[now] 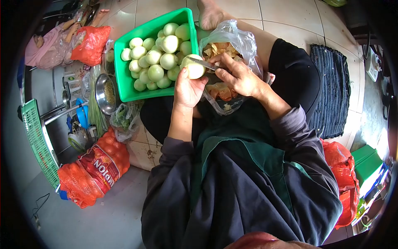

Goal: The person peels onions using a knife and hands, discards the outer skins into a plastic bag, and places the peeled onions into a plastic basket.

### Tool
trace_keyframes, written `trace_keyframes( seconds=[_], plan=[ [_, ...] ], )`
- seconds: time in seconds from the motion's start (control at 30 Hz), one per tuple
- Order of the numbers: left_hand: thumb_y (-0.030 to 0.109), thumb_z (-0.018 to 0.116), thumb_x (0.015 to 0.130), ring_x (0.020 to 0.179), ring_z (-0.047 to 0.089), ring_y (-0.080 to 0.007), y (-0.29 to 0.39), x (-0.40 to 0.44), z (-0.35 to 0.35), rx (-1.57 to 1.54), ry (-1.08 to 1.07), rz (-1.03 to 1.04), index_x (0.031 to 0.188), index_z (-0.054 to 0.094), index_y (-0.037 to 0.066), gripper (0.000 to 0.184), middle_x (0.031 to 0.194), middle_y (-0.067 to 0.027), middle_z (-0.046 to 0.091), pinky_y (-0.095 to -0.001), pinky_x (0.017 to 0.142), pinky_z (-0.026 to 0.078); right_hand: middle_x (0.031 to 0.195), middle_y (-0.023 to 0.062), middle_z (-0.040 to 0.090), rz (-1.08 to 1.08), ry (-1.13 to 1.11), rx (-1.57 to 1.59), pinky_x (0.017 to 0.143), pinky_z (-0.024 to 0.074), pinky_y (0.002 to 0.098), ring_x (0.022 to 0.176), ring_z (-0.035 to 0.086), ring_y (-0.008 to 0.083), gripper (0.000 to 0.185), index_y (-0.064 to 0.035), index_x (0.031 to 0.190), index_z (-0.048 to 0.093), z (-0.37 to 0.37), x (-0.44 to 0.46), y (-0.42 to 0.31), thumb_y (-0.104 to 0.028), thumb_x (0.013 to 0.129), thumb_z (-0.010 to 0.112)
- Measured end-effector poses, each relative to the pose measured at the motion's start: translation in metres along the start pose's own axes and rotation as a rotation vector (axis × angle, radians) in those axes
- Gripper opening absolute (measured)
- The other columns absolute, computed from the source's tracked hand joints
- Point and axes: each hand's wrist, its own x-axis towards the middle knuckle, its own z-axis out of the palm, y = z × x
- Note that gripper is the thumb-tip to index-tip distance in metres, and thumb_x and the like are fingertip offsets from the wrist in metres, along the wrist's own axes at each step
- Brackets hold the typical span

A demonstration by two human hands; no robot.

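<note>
My left hand (188, 89) is closed around a pale peeled onion (193, 68), holding it up by the right edge of a green plastic tub (120, 70). In my right hand (239, 76) is a knife (203, 63), its blade lying against the upper side of that onion. Many peeled whitish-green onions (156, 72) are heaped in the tub. Beneath my right hand, a clear plastic bag (234, 33) stands open, with dry brown onion skins (222, 91) inside. My right hand partly hides the bag's contents.
A red mesh sack of onions (95, 166) lies at the left, near a metal bowl (105, 94) and a bundle of long green stalks (96, 103). A dark woven mat (329, 91) is on the tiled floor at right. Another person's hands (74, 29) show at upper left.
</note>
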Motion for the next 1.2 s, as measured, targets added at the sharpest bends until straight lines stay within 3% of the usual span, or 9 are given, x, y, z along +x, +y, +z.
trace_keyframes(
  seconds=[0.07,0.17,0.37,0.47,0.57,0.63,0.73,1.07,1.2],
  plan=[
    [0.041,0.054,0.090,0.104,0.057,-0.0196,0.001,0.000,0.002,0.019,0.018,0.002,0.125,0.049,0.008,0.049,0.120,-0.0092,0.058,-0.0323,0.071,0.048,0.095,0.0163,0.062,-0.040,-0.034,0.011,0.081,0.0466,0.0373,0.092,0.061,0.0277,0.029,-0.0008,0.119,0.049,0.002,-0.001,0.000,-0.016,0.095,0.050],
    [0.042,0.053,0.090,0.104,0.057,-0.0201,0.002,0.000,0.003,-0.042,-0.026,-0.021,0.125,0.049,0.007,0.050,0.120,-0.0094,0.058,-0.0327,0.073,0.049,0.098,0.0172,0.062,0.091,-0.113,-0.070,0.083,0.0465,0.0373,0.094,0.062,0.0277,0.029,-0.0011,0.121,0.048,-0.008,0.000,-0.017,-0.016,0.095,0.050],
    [0.041,0.052,0.091,0.105,0.058,-0.0229,0.002,0.001,0.000,-0.060,-0.046,-0.024,0.125,0.049,0.007,0.048,0.119,-0.0097,0.058,-0.0342,0.077,0.051,0.090,0.0148,0.062,-0.020,-0.028,0.042,0.082,0.0462,0.0372,0.089,0.062,0.0264,0.035,-0.0024,0.128,0.044,0.002,0.000,0.000,-0.015,0.096,0.049],
    [0.040,0.051,0.092,0.106,0.057,-0.0242,-0.003,0.002,-0.004,0.000,-0.035,0.015,0.126,0.048,0.006,0.049,0.120,-0.0104,0.057,-0.0367,0.081,0.050,0.099,0.0209,0.064,0.031,-0.161,0.086,0.083,0.0480,0.0423,0.096,0.062,0.0391,0.038,-0.0056,0.130,0.041,-0.004,-0.001,-0.013,-0.017,0.095,0.051],
    [0.040,0.050,0.092,0.108,0.057,-0.0252,-0.007,0.003,-0.009,0.039,-0.048,0.053,0.129,0.045,0.003,0.052,0.124,-0.0108,0.054,-0.0412,0.089,0.050,0.095,0.0207,0.064,0.007,-0.168,-0.005,0.081,0.0486,0.0429,0.089,0.064,0.0379,0.043,-0.0077,0.135,0.038,-0.002,-0.001,-0.011,-0.016,0.094,0.051],
    [0.040,0.051,0.092,0.109,0.056,-0.0245,-0.007,0.004,-0.007,0.085,-0.060,0.073,0.130,0.045,0.005,0.051,0.124,-0.0096,0.054,-0.0401,0.090,0.049,0.093,0.0179,0.064,0.072,-0.193,0.020,0.082,0.0471,0.0397,0.088,0.063,0.0312,0.047,-0.0075,0.140,0.036,-0.004,-0.001,-0.014,-0.017,0.095,0.049],
    [0.032,0.055,0.091,0.099,0.055,-0.0184,-0.007,0.004,0.001,0.159,0.057,0.126,0.125,0.041,0.011,0.042,0.115,-0.0068,0.053,-0.0316,0.072,0.049,0.096,0.0181,0.064,0.087,-0.200,-0.029,0.081,0.0476,0.0387,0.086,0.064,0.0299,0.048,-0.0077,0.142,0.035,-0.004,-0.001,-0.016,-0.016,0.096,0.048],
    [0.030,0.053,0.092,0.096,0.054,-0.0154,-0.007,0.003,0.007,0.307,0.083,0.168,0.127,0.033,0.011,0.044,0.114,-0.0068,0.051,-0.0278,0.067,0.047,0.103,0.0194,0.062,-0.191,0.049,-0.191,0.073,0.0520,0.0437,0.081,0.064,0.0364,0.045,-0.0109,0.137,0.041,0.011,-0.002,-0.004,-0.015,0.093,0.049],
    [0.029,0.052,0.093,0.096,0.054,-0.0153,-0.006,0.001,0.017,0.385,0.117,0.157,0.127,0.033,0.009,0.044,0.113,-0.0077,0.051,-0.0272,0.066,0.046,0.104,0.0188,0.062,-0.128,0.032,-0.201,0.071,0.0522,0.0440,0.083,0.064,0.0369,0.039,-0.0087,0.131,0.045,0.010,-0.003,-0.004,-0.017,0.093,0.050]
  ],
)
